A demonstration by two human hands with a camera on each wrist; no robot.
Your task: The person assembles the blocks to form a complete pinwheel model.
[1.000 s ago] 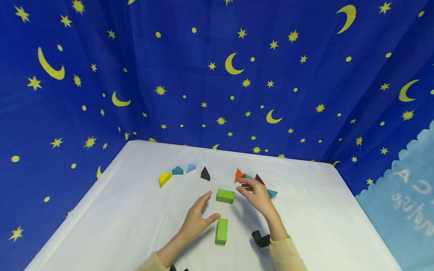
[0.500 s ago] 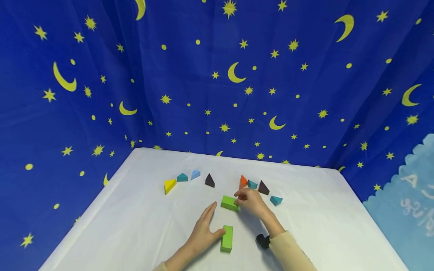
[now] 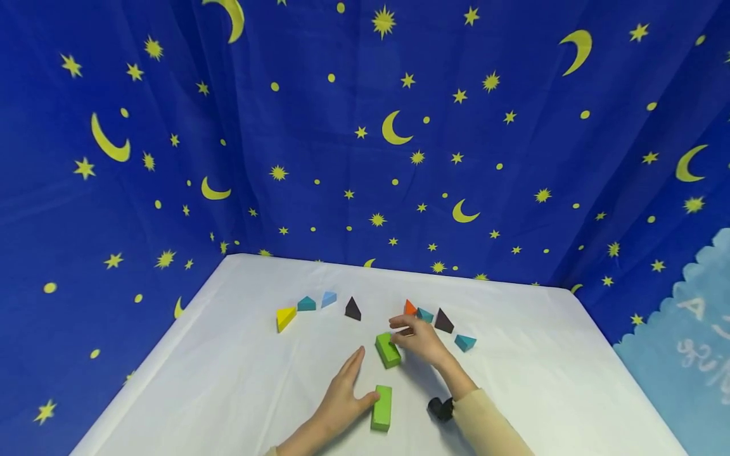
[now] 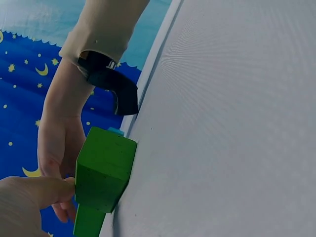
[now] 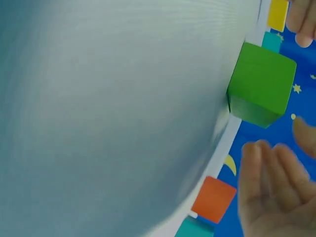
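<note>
Two green rectangular blocks lie on the white table. The left hand [image 3: 344, 400] is beside the near green block [image 3: 381, 408], its thumb [image 4: 61, 190] against the block's side and its other fingers extended forward. Ahead of it, the far green block [image 3: 388, 350] lies slightly slanted. Over that block's right side is the right hand [image 3: 421, 342], fingers extended and thumb apart from them. In the right wrist view the right hand [image 5: 279, 190] shows a gap between its fingertips and a green block [image 5: 261, 84].
Beyond the right hand stand an orange triangular block [image 3: 410, 307], a teal one [image 3: 424, 315], a dark one [image 3: 443, 321] and another teal one [image 3: 465, 342]. Farther left are yellow [image 3: 286, 318], teal [image 3: 307, 304], light blue [image 3: 328, 299] and dark [image 3: 353, 309] blocks. A starry blue curtain [image 3: 319, 209] hangs behind.
The right hand has come in to the far green block, which has turned from crosswise to nearly lengthwise. The left thumb now meets the near block. The head view has shifted slightly.
</note>
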